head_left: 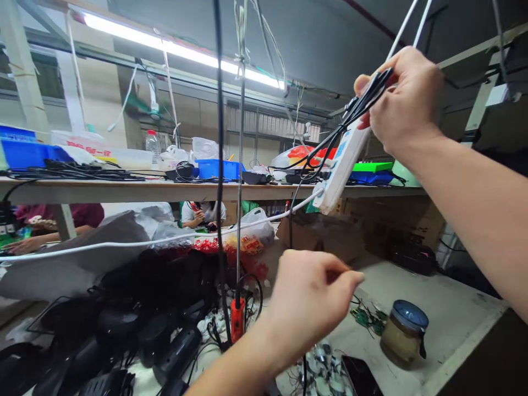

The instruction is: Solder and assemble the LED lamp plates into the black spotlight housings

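High on the right, my right hand [406, 99] is closed around a folded bundle of black cable [365, 99]. It is at the upper end of a hanging white power strip [342, 168]; whether it also touches the strip is unclear. A white cord [165, 240] is plugged into the strip's lower end and runs left. Lower down, my left hand [311, 289] is closed, thumb against the curled fingers, slightly blurred. A thin black cable [291, 220] passes behind it and reappears below; its grip on that cable is hidden.
A shelf [165, 191] holds blue bins [216, 169] and cables. Black housings [144, 335] are piled at lower left, near a hanging red tool [237, 319]. A jar [402, 341], green circuit boards [367, 319], a phone [361, 377] and small parts [324, 368] lie on the bench. Two people sit beyond.
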{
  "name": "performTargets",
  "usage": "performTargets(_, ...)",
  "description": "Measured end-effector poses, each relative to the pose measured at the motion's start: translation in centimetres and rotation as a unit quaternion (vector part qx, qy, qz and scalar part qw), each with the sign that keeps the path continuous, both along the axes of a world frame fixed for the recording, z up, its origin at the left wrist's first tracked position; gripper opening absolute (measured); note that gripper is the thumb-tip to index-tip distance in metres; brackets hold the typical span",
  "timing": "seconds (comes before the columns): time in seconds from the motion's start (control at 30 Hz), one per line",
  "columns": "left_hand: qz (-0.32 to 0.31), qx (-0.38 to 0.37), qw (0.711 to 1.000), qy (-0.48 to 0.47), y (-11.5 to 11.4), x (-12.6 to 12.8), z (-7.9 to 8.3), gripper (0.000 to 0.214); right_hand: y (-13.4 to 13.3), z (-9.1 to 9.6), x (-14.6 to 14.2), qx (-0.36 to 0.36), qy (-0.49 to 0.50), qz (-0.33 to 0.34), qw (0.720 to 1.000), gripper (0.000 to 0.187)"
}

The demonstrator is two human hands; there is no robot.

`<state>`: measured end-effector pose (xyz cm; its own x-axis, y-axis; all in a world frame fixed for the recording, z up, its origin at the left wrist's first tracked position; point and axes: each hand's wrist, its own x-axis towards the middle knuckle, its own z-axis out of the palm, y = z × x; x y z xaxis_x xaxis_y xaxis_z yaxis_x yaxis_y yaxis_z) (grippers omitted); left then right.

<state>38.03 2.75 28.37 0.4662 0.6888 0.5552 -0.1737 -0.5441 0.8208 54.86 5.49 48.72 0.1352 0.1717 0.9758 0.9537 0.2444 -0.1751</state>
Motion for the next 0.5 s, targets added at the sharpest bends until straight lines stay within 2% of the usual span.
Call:
performTargets(0.07,0.117,0.068,0.99,-0.031,-0.5,-3.1,1.9,0.021,0.1,-0.7,0.7,0.064,0.078,0.064,0.993,0.017)
performTargets(0.1,0.189,0.109,0.974,-0.065,0.3,-3.9,3.4,0.016,0.1,-1.0,0.9,0.08,0.099,0.082,0.988,0.017)
performTargets(0.13,0.255,0.15,0.951,-0.092,1.6,-4.2,5.2,0.011,0.0,-1.3,1.0,0.087,0.11,0.096,0.985,0.016)
performTargets(0.17,0.299,0.184,0.932,-0.086,3.4,-4.0,7.1,0.019,-0.1,-1.6,1.0,0.09,0.116,0.105,0.984,0.016)
performTargets(0.27,0.375,0.242,0.893,0.054,9.7,-2.1,11.4,0.063,-0.4,-2.3,1.0,0.083,0.123,0.113,0.983,0.017)
performTargets(0.37,0.418,0.193,0.859,0.223,14.3,-0.3,13.2,0.107,-0.6,-2.7,1.2,0.071,0.129,0.106,0.983,0.017)
performTargets(0.43,0.428,0.141,0.845,0.287,16.0,0.1,13.4,0.121,-0.6,-3.1,1.6,0.068,0.122,0.091,0.986,0.019)
performTargets(0.5,0.433,0.108,0.839,0.311,16.9,0.2,13.2,0.124,-0.6,-3.5,2.0,0.065,0.11,0.084,0.988,0.024)
